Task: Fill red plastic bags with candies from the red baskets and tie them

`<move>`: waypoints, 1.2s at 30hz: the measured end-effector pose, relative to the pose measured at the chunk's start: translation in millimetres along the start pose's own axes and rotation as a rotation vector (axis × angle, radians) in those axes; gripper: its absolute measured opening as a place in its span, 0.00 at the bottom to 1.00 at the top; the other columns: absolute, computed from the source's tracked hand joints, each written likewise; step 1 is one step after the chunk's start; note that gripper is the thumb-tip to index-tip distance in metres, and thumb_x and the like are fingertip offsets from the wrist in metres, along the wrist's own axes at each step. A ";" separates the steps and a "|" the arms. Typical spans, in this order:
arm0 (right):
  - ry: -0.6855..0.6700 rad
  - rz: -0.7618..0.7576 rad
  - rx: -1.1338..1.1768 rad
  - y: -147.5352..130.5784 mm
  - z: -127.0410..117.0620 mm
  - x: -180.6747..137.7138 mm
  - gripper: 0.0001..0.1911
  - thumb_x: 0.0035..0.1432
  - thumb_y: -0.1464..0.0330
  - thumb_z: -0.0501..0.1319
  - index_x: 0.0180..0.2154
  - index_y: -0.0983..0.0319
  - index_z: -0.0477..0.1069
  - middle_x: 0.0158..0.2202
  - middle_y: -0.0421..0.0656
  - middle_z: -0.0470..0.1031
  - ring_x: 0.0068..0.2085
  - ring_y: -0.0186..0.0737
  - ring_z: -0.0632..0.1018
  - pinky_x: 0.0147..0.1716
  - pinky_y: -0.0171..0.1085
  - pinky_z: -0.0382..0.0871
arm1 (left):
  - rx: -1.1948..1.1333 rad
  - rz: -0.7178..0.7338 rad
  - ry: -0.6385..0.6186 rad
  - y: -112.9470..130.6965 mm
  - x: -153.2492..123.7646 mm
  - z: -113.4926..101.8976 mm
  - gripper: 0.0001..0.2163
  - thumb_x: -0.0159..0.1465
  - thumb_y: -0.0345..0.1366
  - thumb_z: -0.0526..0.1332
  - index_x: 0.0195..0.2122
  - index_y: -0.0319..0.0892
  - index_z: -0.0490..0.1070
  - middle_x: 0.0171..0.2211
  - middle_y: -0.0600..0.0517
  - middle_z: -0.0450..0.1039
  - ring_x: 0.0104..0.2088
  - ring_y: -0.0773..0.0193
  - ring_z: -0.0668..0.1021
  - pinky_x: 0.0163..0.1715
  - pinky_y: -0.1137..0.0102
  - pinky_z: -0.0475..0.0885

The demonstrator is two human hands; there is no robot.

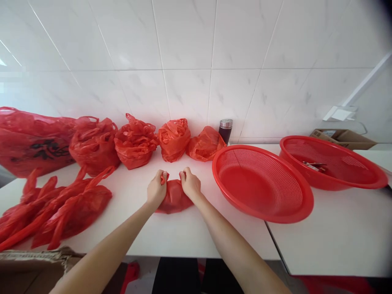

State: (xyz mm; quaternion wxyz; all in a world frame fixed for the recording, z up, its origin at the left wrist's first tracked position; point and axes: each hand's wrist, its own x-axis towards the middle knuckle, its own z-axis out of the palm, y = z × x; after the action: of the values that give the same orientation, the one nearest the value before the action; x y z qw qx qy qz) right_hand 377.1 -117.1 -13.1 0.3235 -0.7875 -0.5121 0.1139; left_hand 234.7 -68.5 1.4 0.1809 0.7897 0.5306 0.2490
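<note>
Between my hands a small red plastic bag (174, 198) rests on the white table, its contents hidden inside. My left hand (157, 188) is closed on the bag's left handle, a bit of red showing above the fingers. On the other side my right hand (190, 184) pinches the right handle. The bag's upper edge stretches between the two fists. Just right of my right hand stands a large red perforated basket (226, 200), tilted toward me, with nothing seen inside.
Several filled red bags (134, 143) line the tiled wall, beside a dark flask (226, 130). More red bags (70, 208) lie at left. A second red basket (333, 185) holds small tools. Cardboard boxes sit at far right (352, 139) and lower left (30, 271).
</note>
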 end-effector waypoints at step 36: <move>0.287 0.174 0.085 51.8 19.9 30.3 0.15 0.69 0.63 0.43 0.42 0.59 0.65 0.34 0.43 0.77 0.32 0.40 0.76 0.27 0.34 0.56 | -0.128 -0.200 0.095 -58.7 -50.2 -1.0 0.18 0.67 0.49 0.43 0.29 0.45 0.64 0.24 0.53 0.72 0.26 0.62 0.75 0.27 0.71 0.68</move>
State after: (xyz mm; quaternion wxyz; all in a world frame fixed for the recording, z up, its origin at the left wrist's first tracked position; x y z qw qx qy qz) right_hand 418.5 -96.4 -56.1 0.4153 -0.8226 -0.3853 0.0492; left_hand 174.5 -93.3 -40.2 0.2297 0.7071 0.5977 0.3001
